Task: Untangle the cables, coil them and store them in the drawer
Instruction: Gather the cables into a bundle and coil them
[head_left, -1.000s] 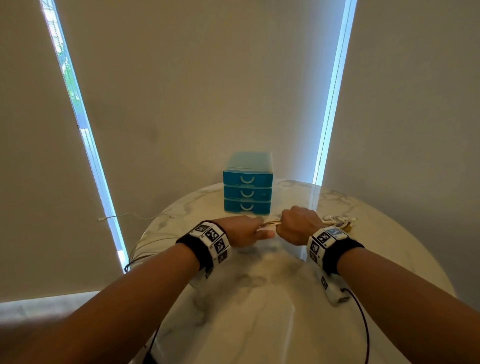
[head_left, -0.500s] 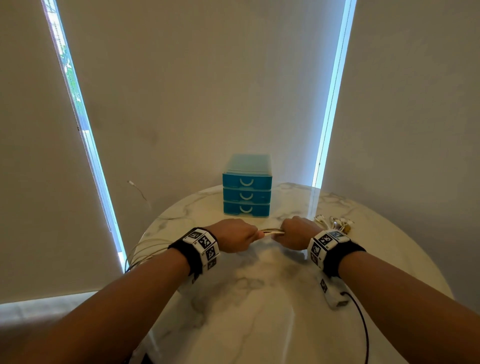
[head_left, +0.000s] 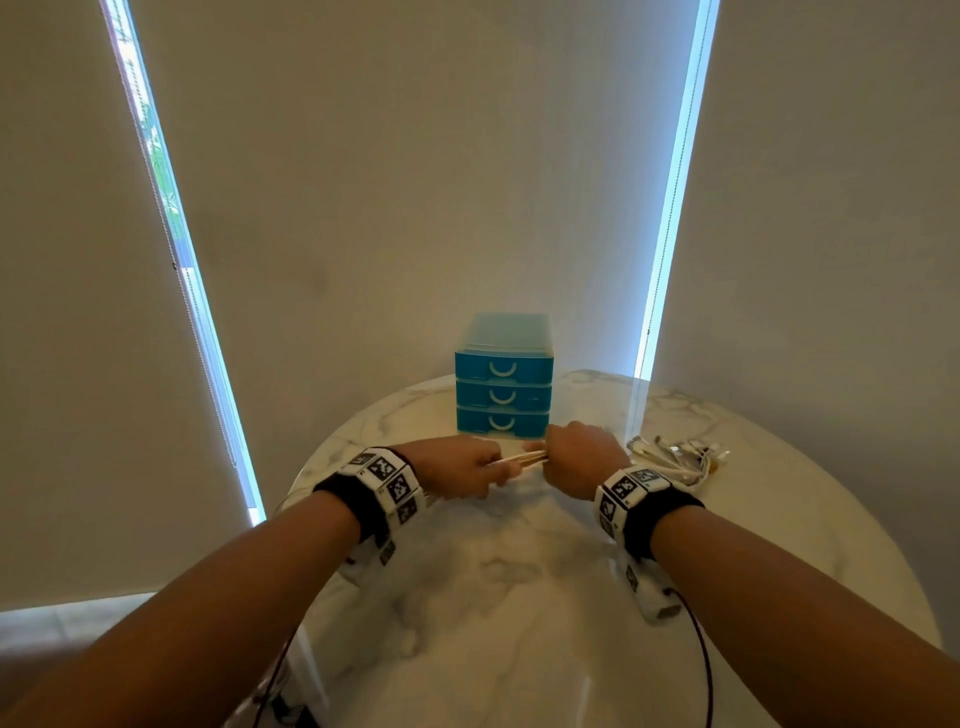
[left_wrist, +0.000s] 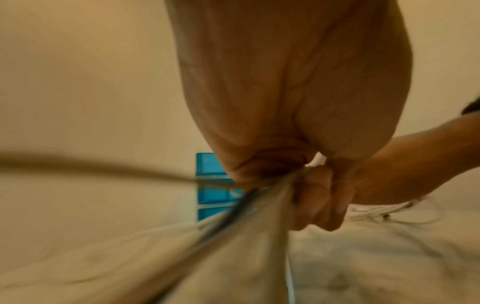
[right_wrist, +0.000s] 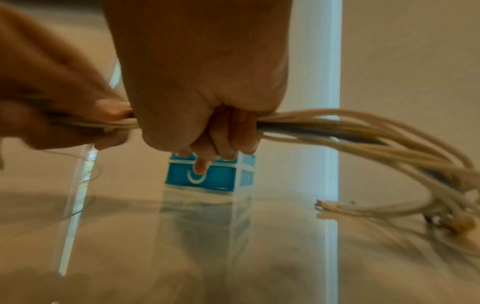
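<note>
- Head view: left hand (head_left: 460, 466) and right hand (head_left: 584, 457) both fisted round one bundle of pale cables (head_left: 522, 459), held just above the desk (head_left: 519, 597), in front of the blue drawers (head_left: 503, 387)
- Plug ends (head_left: 675, 457) fan out on the desk to the right of the right hand; long tails run off left past the left wrist, blurred in the left wrist view
- Risk: pulling the fists apart hard could tighten knots rather than free them
- Risk: tails over the left desk edge may snag or drag the bundle down
- Risk: plugs could whip into the drawers, which stand close behind the hands
- All three drawers look closed; none ready to take a coil
- Room: bare desk toward the person; the round edge is near on both sides
</note>
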